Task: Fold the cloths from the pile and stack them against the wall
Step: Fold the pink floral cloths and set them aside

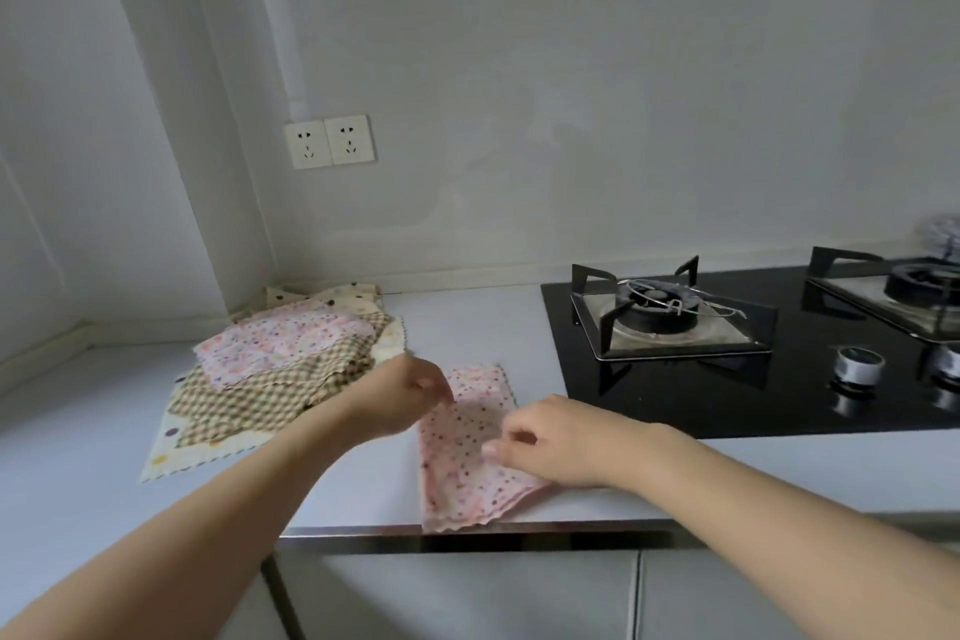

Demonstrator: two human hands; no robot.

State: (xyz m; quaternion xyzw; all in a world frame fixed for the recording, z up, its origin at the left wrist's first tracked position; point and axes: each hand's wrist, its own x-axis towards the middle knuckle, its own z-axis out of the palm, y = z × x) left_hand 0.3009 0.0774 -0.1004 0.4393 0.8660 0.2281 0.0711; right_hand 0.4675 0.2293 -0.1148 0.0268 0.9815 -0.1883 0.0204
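Folding is underway: left hand and right hand each seem to pinch the pink cloth, right of the pile. Next: double it over, edges matched.

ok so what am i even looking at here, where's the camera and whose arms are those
There is no machine here. The single picture comes from a camera worn on a person's head, looking down at their own bare arms over a kitchen counter. The left hand and right hand each pinch a pink dotted cloth lying at the counter's front edge, apparently mid-fold. To the left, in the corner, lies a pile of cloths: floral, checked and polka-dot. To the right is a black gas hob. Two wall sockets sit above.
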